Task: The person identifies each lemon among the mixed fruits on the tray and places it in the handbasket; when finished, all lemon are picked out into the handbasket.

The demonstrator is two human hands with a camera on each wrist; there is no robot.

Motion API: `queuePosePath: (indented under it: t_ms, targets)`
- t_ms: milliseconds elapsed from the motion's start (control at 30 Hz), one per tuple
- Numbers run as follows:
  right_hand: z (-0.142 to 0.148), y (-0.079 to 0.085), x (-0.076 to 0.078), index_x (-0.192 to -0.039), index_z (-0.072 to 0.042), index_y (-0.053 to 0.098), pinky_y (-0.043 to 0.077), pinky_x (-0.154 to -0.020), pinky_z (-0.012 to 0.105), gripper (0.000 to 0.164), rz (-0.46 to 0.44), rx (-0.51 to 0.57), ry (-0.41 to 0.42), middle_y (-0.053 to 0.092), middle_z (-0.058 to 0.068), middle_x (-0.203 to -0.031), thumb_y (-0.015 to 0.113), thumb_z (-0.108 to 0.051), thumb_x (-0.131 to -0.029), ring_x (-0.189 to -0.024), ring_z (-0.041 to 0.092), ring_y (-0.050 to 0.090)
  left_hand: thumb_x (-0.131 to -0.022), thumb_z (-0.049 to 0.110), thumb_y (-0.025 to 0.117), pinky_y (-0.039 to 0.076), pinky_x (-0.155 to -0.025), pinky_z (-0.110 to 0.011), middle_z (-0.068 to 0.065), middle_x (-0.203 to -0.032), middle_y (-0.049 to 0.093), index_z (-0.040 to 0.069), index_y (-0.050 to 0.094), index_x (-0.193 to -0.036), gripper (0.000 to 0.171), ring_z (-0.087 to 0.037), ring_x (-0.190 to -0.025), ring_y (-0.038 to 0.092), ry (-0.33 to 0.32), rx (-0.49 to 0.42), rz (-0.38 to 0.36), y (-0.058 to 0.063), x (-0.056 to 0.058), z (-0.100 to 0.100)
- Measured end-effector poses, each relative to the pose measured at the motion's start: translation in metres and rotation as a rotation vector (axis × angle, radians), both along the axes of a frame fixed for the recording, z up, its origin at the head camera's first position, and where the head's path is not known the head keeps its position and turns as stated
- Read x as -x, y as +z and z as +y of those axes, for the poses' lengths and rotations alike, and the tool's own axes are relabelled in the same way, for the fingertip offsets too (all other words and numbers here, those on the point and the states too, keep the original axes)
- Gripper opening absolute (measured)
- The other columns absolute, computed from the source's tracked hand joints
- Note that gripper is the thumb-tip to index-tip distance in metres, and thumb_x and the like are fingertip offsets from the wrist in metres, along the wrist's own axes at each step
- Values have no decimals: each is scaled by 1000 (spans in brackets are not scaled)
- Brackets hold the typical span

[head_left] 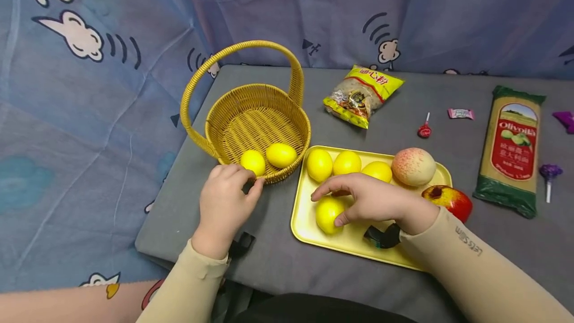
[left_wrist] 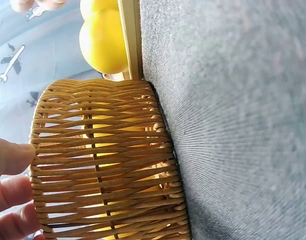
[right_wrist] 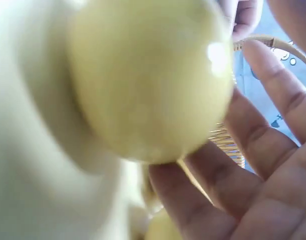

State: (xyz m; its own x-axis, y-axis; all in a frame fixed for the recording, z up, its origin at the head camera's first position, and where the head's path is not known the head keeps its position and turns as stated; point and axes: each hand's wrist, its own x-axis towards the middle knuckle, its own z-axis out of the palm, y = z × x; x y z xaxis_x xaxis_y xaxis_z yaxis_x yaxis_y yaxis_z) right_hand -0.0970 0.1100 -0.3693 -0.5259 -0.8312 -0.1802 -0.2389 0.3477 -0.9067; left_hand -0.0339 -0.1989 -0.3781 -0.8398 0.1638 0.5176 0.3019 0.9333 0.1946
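My left hand (head_left: 226, 203) is at the near rim of a yellow wicker basket (head_left: 215, 118). It grips that rim, thumb outside and fingers reaching behind the wall in the left wrist view. Inside the basket lie two lemons (head_left: 281, 155). Over a yellow tray (head_left: 298, 231), my right hand (head_left: 369, 196) is spread around another lemon (head_left: 329, 215), its thumb overlapping the near side. Fairly straight fingers show right at this lemon (right_wrist: 147, 80) in the right wrist view. Along the tray's far side sit more lemons (head_left: 320, 165), partly behind the right hand.
A peach (head_left: 413, 166) and a red-yellow fruit (head_left: 450, 202) are at the tray's right end. Behind it lie a yellow snack bag (head_left: 360, 96), a red lollipop (head_left: 424, 130) and a pink candy (head_left: 460, 113). Farther right are a pasta pack (head_left: 511, 151) and a purple lollipop (head_left: 550, 172).
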Motion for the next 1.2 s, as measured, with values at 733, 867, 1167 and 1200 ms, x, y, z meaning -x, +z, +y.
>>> queuePosePath:
  t_ms: [733,867,1167,1200]
  targets:
    - [-11,-10,4,-117,-23,68,47,-74,30,46,36,13,-14,65,-5,-109,90,-23,-76,-81,20,55,-85,29,81,52,-83,-40,-2,-84,71,12,76,-84,18,-26,-85,61,1,-3,21,0,0,0]
    - [-20,8,17,-120,-12,68,55,-75,29,49,-12,126,-143,66,7,-112,90,-11,-76,-82,24,61,-85,28,82,52,-84,-40,-3,-84,71,11,76,-83,18,-26,-85,61,-5,-1,26,0,1,1]
    - [-71,33,59,-125,-12,68,49,-94,43,48,78,114,-367,65,4,-122,87,-16,-80,-107,24,61,-84,28,82,52,-84,-40,-2,-84,71,11,76,-83,18,-26,-84,61,-5,5,23,1,1,0]
    - [-78,34,62,-124,-13,68,50,-93,42,48,93,105,-349,66,4,-120,88,-17,-80,-105,24,61,-84,28,82,52,-84,-40,-2,-83,71,11,76,-83,18,-26,-84,61,-5,6,22,1,1,0]
